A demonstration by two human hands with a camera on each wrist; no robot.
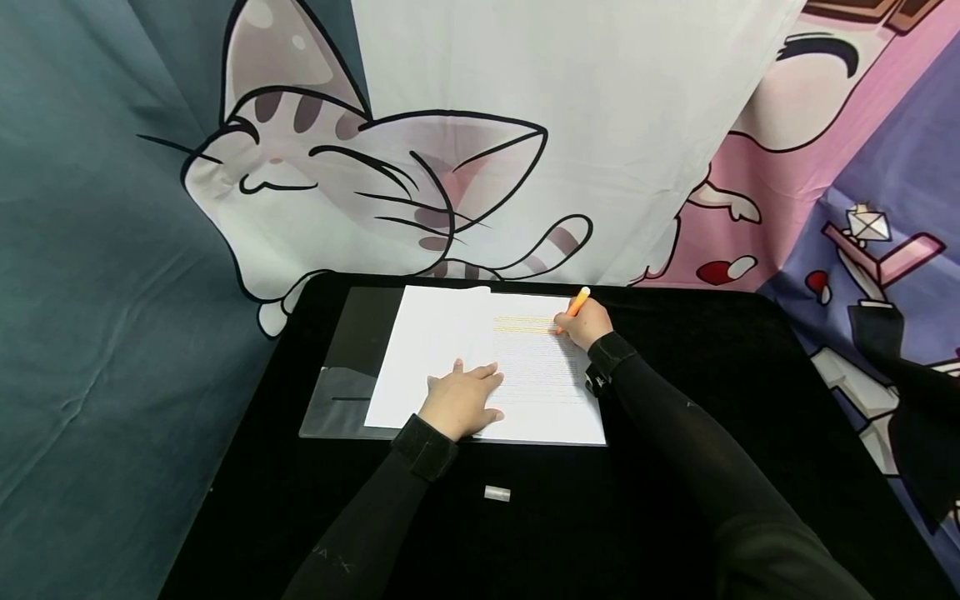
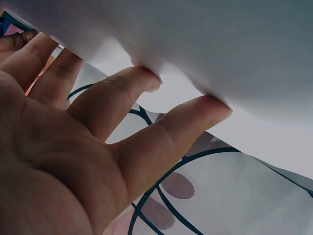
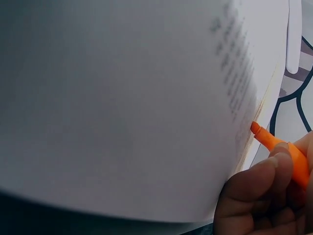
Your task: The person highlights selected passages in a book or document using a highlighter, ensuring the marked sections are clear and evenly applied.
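An orange highlighter (image 1: 578, 302) is pinched in my right hand (image 1: 588, 325), its tip down at the right end of the orange marked lines. In the right wrist view the orange tip of the highlighter (image 3: 264, 138) meets the paper beside those streaks. The printed sheet (image 1: 540, 383) carries rows of small text, with a few lines coloured near its top. My left hand (image 1: 461, 402) lies with spread fingers across the inner edge of the page, and its fingertips (image 2: 215, 108) press the paper in the left wrist view. A blank white page (image 1: 431, 342) lies to the left.
The pages rest on a clear folder cover (image 1: 337, 408) on the black-covered table (image 1: 570, 517). A small white and silver piece (image 1: 497, 493) lies in front of the papers. Behind the table hangs a cloth (image 1: 615, 125) with cartoon cats.
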